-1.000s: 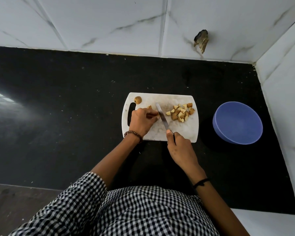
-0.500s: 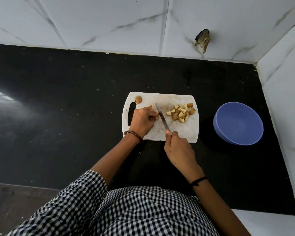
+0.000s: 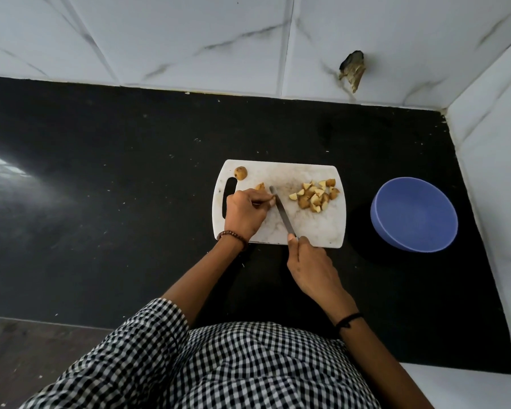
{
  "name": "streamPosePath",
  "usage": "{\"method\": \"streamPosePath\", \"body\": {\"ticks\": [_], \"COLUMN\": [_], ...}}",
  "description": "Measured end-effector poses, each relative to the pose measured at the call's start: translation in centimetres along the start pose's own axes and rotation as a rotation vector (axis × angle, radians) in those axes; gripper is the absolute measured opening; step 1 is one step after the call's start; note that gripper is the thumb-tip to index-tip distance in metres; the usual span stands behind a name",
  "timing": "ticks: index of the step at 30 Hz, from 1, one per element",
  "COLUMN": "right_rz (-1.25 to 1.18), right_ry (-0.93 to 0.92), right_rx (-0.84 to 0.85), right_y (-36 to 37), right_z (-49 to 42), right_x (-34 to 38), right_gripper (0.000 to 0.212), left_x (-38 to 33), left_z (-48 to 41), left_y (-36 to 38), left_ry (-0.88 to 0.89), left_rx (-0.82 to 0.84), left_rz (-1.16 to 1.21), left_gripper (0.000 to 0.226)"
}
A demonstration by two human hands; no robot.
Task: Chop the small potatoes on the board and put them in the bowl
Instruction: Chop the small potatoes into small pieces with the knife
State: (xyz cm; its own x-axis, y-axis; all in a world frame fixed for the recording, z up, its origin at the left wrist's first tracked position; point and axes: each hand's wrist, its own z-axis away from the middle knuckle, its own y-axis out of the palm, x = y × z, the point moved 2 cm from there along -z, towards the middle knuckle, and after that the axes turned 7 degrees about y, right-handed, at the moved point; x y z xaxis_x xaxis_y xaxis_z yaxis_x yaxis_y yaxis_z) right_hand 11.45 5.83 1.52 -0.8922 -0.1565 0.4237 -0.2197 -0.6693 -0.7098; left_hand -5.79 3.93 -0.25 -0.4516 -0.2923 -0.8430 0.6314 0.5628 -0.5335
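Potato piece (image 3: 259,186): lies on the board (image 3: 316,228), left of centre. It sits at the fingertips of the left hand (image 3: 244,214) and is largely hidden by them; only its far end shows.

Left hand: the grip is curled, with fingers and thumb pinching the piece against the board. The heel of the hand rests over the board's left part, beside the handle slot.

Knife (image 3: 281,212): the blade runs from the board's near edge up to the left fingertips, its tip just beside the held piece. Whether the edge has entered the piece cannot be told.

Right hand (image 3: 313,267): the grip is closed round the knife handle at the board's near edge, forefinger extended along the top. The handle itself is hidden.

Count on the board:
- One whole potato (image 3: 240,173), at the far left corner and apart from the hand.
- One heap of cut pieces (image 3: 314,195), on the right side toward the far edge. There are more than a dozen; the exact number cannot be told.

Surroundings: one board, in the right half of the black worktop (image 3: 130,172). One blue bowl (image 3: 413,215) stands right of the board, apart from it, near the worktop's right edge. One knife.
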Motion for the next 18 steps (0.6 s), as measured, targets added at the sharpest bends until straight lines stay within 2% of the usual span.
{"method": "streamPosePath", "body": {"ticks": [4, 14, 18], "right_rz": [0.013, -0.06, -0.067], "right_ry": [0.027, 0.047, 0.01], "right_rx": [0.01, -0.158, -0.126], "right_y": [-0.3, -1.4, -1.1], "right_z": [0.7, 0.9, 1.1], "right_x": [-1.1, -1.6, -1.3], "right_gripper": [0.047, 0.048, 0.048], "left_x": [0.0, -0.1, -0.2], "left_z": [0.0, -0.1, -0.1], "left_y": [0.0, 0.1, 0.0], "left_ry": [-0.046, -0.066, -0.06], "left_rx": [0.008, 0.034, 0.035], "left_rz": [0.041, 0.061, 0.052], "left_gripper": [0.015, 0.014, 0.013]}}
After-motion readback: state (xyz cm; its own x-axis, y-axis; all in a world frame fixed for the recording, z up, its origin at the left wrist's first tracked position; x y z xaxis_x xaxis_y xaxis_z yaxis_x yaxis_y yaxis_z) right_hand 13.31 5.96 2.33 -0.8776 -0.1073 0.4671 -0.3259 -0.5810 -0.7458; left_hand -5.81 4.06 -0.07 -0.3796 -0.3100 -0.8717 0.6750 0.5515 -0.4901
